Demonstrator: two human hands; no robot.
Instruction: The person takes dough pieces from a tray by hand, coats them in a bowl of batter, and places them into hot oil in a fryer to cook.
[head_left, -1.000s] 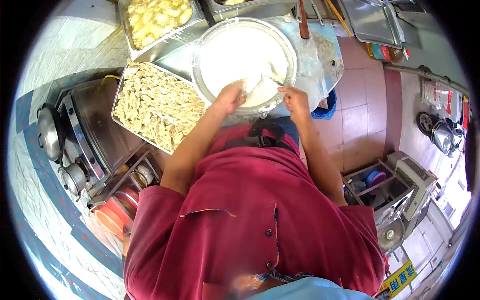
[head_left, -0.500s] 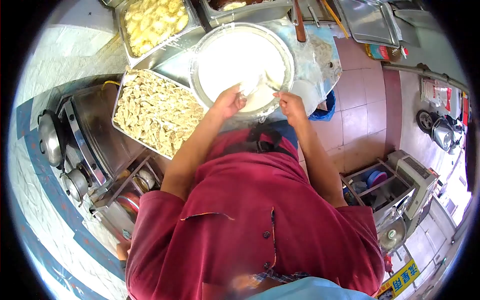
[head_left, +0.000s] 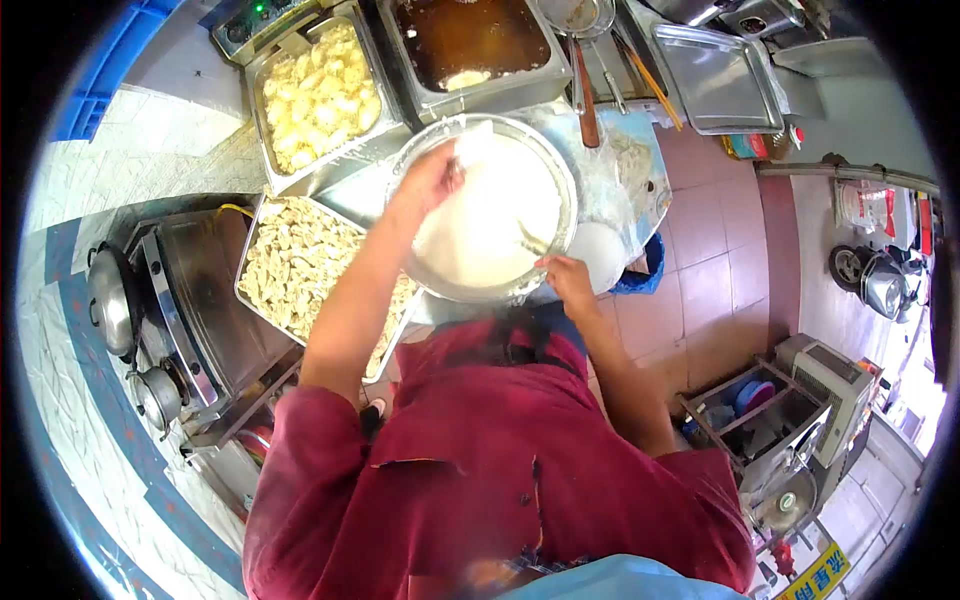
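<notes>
Batter [head_left: 478, 235], white and partly lost in glare, fills the wide bowl [head_left: 569, 205] that I see on the bench [head_left: 638, 150], straight ahead of the wearer's red shirt [head_left: 450, 480]. My camera shows the left hand [head_left: 432, 178] raised over the bowl's far left side, its fingers pinched on a white piece [head_left: 472, 148]; the brightness hides much of that piece's outline. The right hand [head_left: 567, 280] is at the near right rim, fingertips gripping the end of a thin utensil [head_left: 530, 240] that slants over the rim into the batter. I cannot make out the utensil's far end. Just left of the bowl, partly behind the left forearm, I see a tray [head_left: 270, 316] spread with pale strips [head_left: 295, 265]. Beyond it stands a metal vat [head_left: 350, 152] crowded with pale yellow pieces [head_left: 322, 95]; beside that, directly past the bowl, a second vat [head_left: 500, 97] holds dark brown oil [head_left: 470, 35], with one pale lump [head_left: 466, 79] at its near edge. To the right of this vat, I see a skimmer [head_left: 572, 14], a wooden handle [head_left: 590, 125], chopsticks [head_left: 652, 90] and a flat pan [head_left: 720, 85].
</notes>
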